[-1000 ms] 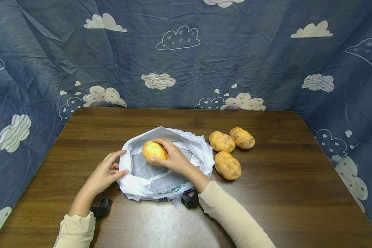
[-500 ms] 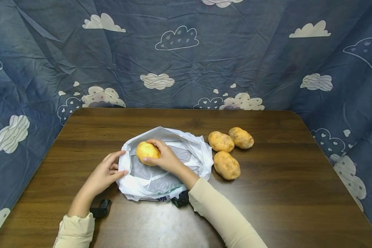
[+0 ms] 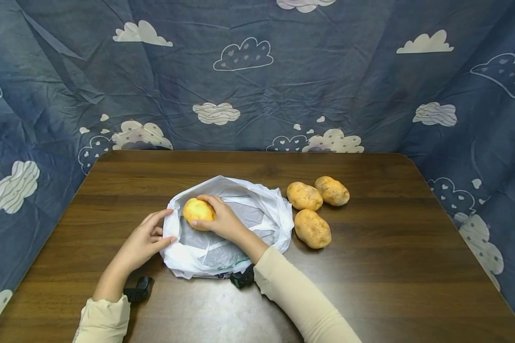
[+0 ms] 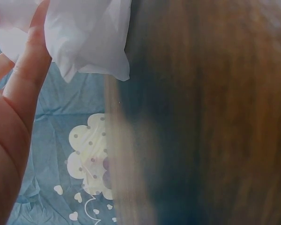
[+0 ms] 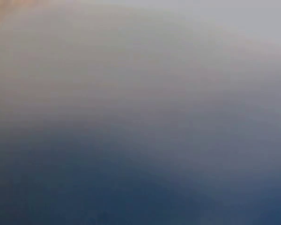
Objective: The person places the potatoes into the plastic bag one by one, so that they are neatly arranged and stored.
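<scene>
A white plastic bag [image 3: 279, 214] lies wide-mouthed on the table in the head view. Within its mouth, near the left side, my right hand [image 3: 225, 220] grips a yellow potato [image 3: 199, 214] between thumb and fingers. My left hand [image 3: 143, 243] pinches the bag's left rim; in the left wrist view that hand [image 4: 18, 103] is against the white plastic [image 4: 89, 37]. The right wrist view is a blur, with a bit of skin at the top left corner.
Three potatoes sit right of the bag: one [image 3: 304, 196] near its rim, another [image 3: 332, 190] behind to the right, a third [image 3: 313, 229] nearer the front. A blue cloud-patterned cloth [image 3: 249, 90] hangs behind the brown table [image 3: 390, 247].
My right hand has carried the potato leftward across the bag's mouth, toward the left rim. The left hand keeps its place on the bag.
</scene>
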Action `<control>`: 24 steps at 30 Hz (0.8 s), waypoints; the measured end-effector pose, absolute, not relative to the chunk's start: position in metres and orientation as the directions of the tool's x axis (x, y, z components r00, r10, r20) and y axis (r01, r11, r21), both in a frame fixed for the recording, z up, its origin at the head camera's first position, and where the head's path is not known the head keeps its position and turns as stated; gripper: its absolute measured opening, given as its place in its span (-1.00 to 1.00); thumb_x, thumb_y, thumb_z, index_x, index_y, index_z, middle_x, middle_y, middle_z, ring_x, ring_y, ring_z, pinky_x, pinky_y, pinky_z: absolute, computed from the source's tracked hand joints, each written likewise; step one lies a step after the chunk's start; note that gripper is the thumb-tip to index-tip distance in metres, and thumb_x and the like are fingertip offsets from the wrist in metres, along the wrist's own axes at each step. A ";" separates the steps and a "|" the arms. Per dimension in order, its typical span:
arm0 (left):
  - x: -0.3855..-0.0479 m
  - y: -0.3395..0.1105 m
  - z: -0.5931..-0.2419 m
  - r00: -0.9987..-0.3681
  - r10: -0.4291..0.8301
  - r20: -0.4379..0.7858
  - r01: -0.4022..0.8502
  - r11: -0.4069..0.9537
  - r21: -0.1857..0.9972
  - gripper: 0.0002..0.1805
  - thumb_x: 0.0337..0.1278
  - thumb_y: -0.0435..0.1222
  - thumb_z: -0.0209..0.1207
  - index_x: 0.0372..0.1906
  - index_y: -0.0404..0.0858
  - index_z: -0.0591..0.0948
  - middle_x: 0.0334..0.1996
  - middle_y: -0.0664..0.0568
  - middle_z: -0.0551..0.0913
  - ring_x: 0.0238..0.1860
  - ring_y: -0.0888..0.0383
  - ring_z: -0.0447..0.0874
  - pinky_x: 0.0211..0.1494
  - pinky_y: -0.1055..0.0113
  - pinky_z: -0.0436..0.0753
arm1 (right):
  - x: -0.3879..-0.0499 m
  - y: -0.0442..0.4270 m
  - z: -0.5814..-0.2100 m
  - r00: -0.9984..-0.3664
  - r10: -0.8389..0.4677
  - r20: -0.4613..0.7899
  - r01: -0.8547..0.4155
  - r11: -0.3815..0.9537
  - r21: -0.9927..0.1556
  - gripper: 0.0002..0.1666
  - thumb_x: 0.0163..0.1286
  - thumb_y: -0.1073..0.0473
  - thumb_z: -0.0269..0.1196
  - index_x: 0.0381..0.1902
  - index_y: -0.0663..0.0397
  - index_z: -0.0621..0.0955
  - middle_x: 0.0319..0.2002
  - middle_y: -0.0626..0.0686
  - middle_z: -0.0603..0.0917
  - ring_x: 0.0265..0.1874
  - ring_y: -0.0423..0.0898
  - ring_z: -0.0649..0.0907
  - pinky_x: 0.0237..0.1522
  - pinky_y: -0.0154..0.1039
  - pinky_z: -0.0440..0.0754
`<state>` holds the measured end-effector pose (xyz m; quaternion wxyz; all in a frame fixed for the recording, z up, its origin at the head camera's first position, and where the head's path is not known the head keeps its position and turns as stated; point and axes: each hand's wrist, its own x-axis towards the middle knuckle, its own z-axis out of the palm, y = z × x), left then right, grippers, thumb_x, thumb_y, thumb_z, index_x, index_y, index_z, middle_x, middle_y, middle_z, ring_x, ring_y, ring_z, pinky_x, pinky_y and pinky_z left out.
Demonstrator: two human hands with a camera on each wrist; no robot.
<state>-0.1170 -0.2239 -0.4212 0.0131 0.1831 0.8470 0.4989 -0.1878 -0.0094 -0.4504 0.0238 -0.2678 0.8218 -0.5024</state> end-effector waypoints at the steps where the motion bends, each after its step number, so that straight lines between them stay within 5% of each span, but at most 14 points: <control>1: -0.117 -0.224 -0.421 -0.932 0.324 0.161 0.297 0.434 0.851 -0.32 -0.05 -0.54 0.22 0.24 -0.40 0.23 0.05 -0.28 0.27 -0.36 0.23 0.55 -0.37 0.42 0.59 | -0.188 -0.009 -0.450 -0.857 -0.462 0.227 -0.411 0.351 -0.841 -0.25 0.01 0.00 0.39 0.16 0.04 0.40 0.06 -0.04 0.43 -0.02 -0.21 0.42 -0.01 -0.33 0.39; 17: -0.117 -0.223 -0.421 -0.936 0.319 0.149 0.285 0.438 0.853 -0.32 -0.05 -0.52 0.22 0.24 -0.39 0.23 0.06 -0.28 0.27 -0.35 0.20 0.55 -0.38 0.41 0.60 | -0.182 0.002 -0.437 -0.851 -0.458 0.257 -0.424 0.310 -0.851 -0.29 0.11 0.05 0.32 0.20 0.08 0.35 0.11 0.10 0.43 0.07 0.02 0.41 0.07 -0.20 0.37; 24: -0.116 -0.223 -0.421 -0.940 0.314 0.136 0.271 0.439 0.857 -0.32 -0.04 -0.51 0.22 0.24 -0.38 0.23 0.07 -0.27 0.27 -0.35 0.20 0.55 -0.39 0.41 0.59 | -0.178 0.010 -0.423 -0.830 -0.449 0.332 -0.487 0.293 -0.822 -0.31 0.12 0.10 0.32 0.19 0.11 0.35 0.11 0.10 0.44 0.11 -0.08 0.38 0.13 -0.25 0.32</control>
